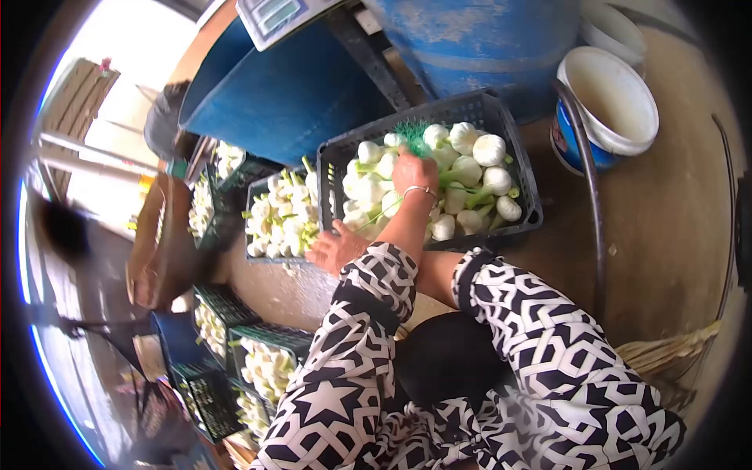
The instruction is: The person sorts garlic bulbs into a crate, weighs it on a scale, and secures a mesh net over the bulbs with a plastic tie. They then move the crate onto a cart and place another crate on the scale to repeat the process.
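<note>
A dark plastic crate full of white garlic bulbs with cut green stems sits in front of me. My right hand, with a band at the wrist, reaches over the bulbs with its fingers closed round a bunched green mesh net. Whether a bulb is also in that grip is hidden. My left hand is at the crate's near left corner, fingers apart and nothing visible in them. Beside it stands another crate of garlic.
A blue barrel and a blue tub stand behind the crate, below a scale. To the right are a white bucket and a dark hose. More garlic crates line the left. A person is behind.
</note>
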A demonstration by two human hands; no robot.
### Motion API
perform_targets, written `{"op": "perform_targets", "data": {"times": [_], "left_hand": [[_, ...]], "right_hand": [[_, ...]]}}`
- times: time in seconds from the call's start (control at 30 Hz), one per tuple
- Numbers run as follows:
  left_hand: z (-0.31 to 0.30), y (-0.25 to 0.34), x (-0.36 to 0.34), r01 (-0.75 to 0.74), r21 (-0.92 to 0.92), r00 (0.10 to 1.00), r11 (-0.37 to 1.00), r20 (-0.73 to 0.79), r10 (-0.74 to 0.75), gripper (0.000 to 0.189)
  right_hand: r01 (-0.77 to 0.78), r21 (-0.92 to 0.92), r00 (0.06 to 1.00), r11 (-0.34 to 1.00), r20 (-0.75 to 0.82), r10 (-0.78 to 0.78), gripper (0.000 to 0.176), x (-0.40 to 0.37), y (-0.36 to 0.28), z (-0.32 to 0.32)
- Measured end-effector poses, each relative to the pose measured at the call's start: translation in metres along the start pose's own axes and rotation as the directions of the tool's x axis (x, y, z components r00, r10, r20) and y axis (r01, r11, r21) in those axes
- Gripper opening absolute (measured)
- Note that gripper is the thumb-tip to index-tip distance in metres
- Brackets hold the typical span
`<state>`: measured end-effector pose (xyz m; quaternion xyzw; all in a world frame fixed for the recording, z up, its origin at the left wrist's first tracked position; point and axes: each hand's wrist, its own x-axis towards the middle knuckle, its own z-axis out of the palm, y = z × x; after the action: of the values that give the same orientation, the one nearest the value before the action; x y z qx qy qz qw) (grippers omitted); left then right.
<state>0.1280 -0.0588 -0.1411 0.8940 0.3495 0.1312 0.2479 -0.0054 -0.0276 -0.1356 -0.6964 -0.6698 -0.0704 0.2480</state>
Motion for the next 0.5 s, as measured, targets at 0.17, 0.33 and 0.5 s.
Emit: {"op": "perform_targets", "data": {"times": [0.17, 0.33, 0.5], "left_hand": [[-0.006, 0.002, -0.004, -0.054, 0.065, 0.996, 0.996, 0.074, 0.049, 0.027], [-0.001, 0.003, -0.009, -0.072, -0.009, 0.997, 0.997, 0.034, 0.073, 0.023], [0.041, -0.016, -0.027, -0.330, -0.111, 0.913, 0.937, -0.289, 0.287, 0.020]], "right_hand": [[-0.302, 0.945, 0.906, 0.128, 0.326, -0.271, 0.054, -0.133, -0.012, -0.040], [-0.116, 0.411, 0.372, 0.904, 0.862, -0.344, 0.027, -0.101, 0.038, -0.168], [0.121, 0.150, 0.984, 0.981, 0.115, -0.139, 0.014, -0.038, 0.062, -0.187]]}}
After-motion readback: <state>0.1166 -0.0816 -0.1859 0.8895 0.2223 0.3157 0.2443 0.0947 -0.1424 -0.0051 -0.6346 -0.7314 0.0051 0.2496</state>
